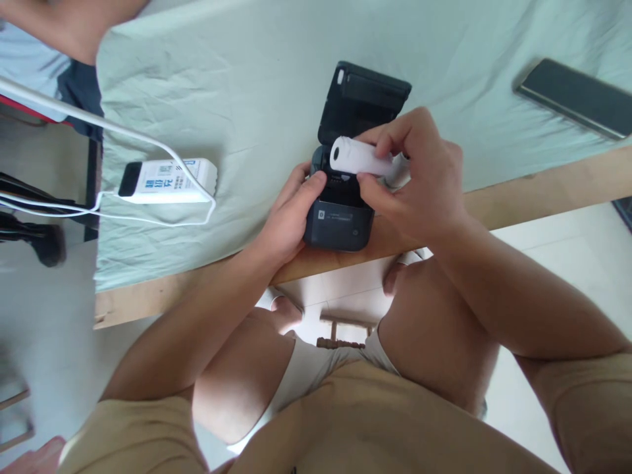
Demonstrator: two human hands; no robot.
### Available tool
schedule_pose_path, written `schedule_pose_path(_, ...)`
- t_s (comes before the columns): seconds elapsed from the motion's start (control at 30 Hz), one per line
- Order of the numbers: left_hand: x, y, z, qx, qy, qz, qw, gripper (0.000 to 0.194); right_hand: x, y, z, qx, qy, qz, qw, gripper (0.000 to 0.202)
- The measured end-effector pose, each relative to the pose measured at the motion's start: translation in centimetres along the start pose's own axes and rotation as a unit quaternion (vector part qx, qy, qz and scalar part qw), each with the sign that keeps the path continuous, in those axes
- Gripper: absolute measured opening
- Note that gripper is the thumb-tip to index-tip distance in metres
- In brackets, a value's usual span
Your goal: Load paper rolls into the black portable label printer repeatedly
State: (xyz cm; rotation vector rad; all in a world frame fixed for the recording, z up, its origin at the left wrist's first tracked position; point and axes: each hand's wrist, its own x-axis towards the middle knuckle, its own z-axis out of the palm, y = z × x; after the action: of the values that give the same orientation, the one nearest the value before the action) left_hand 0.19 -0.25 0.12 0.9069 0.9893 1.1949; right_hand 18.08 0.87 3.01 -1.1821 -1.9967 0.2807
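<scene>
White block [168,181] near left edge of tabletop [523,187]: blue characters are printed, too blurred to be read | black case [340,229] at front edge: white square mark and fine print are borne, illegible

The left forearm [212,299] is slanting forward and inward, with the left wrist [266,247] lying nearly in line with it. The left hand [293,214] is gripping from the side, its left thumb [313,187] resting on top and pointing forward. The right forearm [513,283] is angling inward from the other side. The right hand [422,174] is pinching, its back turning mostly upward, the right thumb [378,197] opposing the bent index finger [390,138]. Both hands are working close together without touching, and both elbows are bending.
</scene>
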Motion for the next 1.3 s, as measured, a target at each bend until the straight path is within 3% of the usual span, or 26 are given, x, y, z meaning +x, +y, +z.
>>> schedule_pose_path(0.2,-0.2,0.3,0.2,0.002,0.000,-0.015,1.000,0.018,0.0,0.7,0.9,-0.084,-0.051,-0.003,0.995,0.006)
schedule_pose_path(0.4,-0.2,0.4,0.2,-0.005,-0.002,-0.021,1.000,0.021,-0.3,0.0,0.4,-0.103,-0.007,-0.041,0.994,0.015)
schedule_pose_path(0.63,0.1,-0.1,-0.2,-0.018,-0.030,0.004,0.999,0.021,-1.4,-0.5,0.1,-0.057,0.008,-0.145,0.988,0.018)
schedule_pose_path(0.77,-0.1,0.1,-0.4,0.002,-0.050,-0.001,0.999,0.025,-1.6,0.2,0.3,-0.033,-0.058,-0.158,0.985,0.006)
schedule_pose_path(0.87,-0.3,0.4,-0.6,0.026,-0.060,-0.014,0.998,0.037,-1.5,0.7,0.3,0.002,-0.100,-0.168,0.981,0.010)
schedule_pose_path(1.03,-0.3,0.5,-0.7,0.058,-0.065,-0.014,0.996,0.047,-1.2,0.6,-0.2,0.052,-0.040,-0.182,0.981,0.010)
schedule_pose_path(1.13,-0.1,0.3,-0.8,0.049,-0.063,-0.009,0.997,0.053,-1.0,0.5,-0.8,0.071,0.049,-0.138,0.987,0.007)
schedule_pose_path(1.23,0.0,0.1,-0.9,0.057,-0.062,-0.011,0.996,0.056,-0.6,0.9,-1.4,0.053,0.114,-0.079,0.989,0.021)
schedule_pose_path(1.3,0.0,0.0,-1.0,0.063,-0.066,-0.013,0.996,0.058,-0.5,1.2,-1.7,0.043,0.105,-0.057,0.992,0.033)
